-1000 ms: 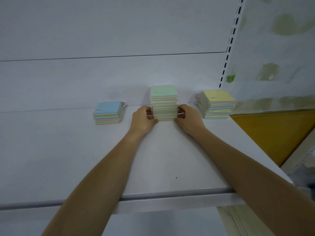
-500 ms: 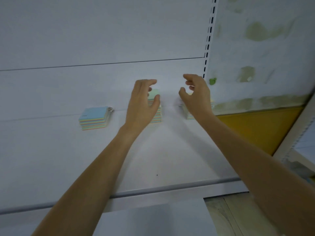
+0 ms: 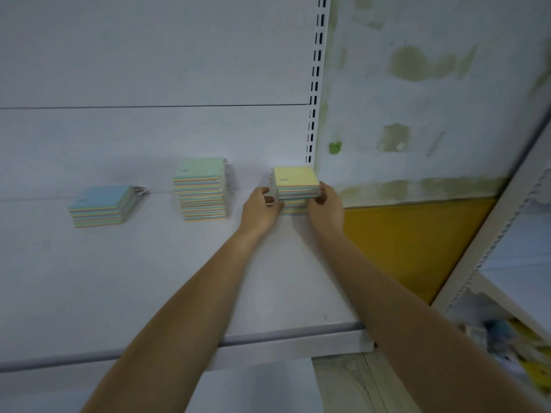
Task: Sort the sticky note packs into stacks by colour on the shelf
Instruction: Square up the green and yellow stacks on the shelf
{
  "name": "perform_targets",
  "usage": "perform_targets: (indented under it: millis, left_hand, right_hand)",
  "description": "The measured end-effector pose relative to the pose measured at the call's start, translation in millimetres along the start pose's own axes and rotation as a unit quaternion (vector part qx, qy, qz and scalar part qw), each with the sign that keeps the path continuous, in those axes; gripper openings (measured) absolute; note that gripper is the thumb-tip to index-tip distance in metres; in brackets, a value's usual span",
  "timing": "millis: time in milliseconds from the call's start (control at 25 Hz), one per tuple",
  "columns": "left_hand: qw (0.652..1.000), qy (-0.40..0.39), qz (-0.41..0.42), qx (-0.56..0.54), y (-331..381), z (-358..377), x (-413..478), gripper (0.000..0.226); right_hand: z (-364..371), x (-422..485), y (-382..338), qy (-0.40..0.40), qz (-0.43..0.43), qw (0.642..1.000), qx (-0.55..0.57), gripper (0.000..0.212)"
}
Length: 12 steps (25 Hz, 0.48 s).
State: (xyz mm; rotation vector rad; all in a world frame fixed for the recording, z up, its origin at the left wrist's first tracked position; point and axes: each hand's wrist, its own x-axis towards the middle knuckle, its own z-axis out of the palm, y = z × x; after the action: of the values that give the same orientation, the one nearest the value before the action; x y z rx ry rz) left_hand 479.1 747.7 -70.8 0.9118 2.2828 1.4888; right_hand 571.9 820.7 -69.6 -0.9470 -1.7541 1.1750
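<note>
Front lip of the white shelf [image 3: 268, 338] crosses the lower frame, and both forearms pass over it toward centre right. The left hand [image 3: 259, 210] and right hand [image 3: 326, 208] flank the yellow-topped stack [image 3: 295, 177], which stands right of centre near the rear right corner of the shelf. The fingers of each hand curl against opposite sides of the stack, so both hands grip it, with the upper packs held between them. Whether those packs are lifted off the ones below cannot be told.

Handling, as judged: each pack is a light paper block, stiff across its flat faces and not fragile. The stack is only loose packs laid on one another, so a sideways push would likely shear it. The best hold is on two opposite side faces, low enough to take in every pack that has to move. The squeeze should be level so that no pack slides out.

Appearance: the packs are square. Their edges show thin pastel bands of several colours, and the top face is plain yellow with a small dark mark toward its left.

Further left along the rear of the shelf, and well apart, stand the green-topped stack [image 3: 201, 189] at centre, the tallest of the three, and the blue-topped stack [image 3: 100, 204] at left, the lowest. Pale tabs project from the back of these two. All three stacks are banded alike at the edges and differ only in the colour of the top face.

Behind them rises the white back panel [image 3: 149, 55], bounded at upper centre right by a slotted upright [image 3: 316, 84]. A stained wall [image 3: 432, 99] fills the upper right, with an ochre panel [image 3: 402, 239] below it.
</note>
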Motion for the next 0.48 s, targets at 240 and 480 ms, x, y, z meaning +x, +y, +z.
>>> perform_targets:
  millis: [240,480]
  left_hand:
    - [0.999,0.034,0.037,-0.003,-1,1,0,0.035]
    - [0.998,0.044,0.021,-0.045,-2,4,3,0.026]
  right_hand:
    - [-11,11,3,-0.082,-0.034,0.995,-0.039,0.037]
    - [-16,10,19,-0.095,-0.027,0.995,0.024,0.031]
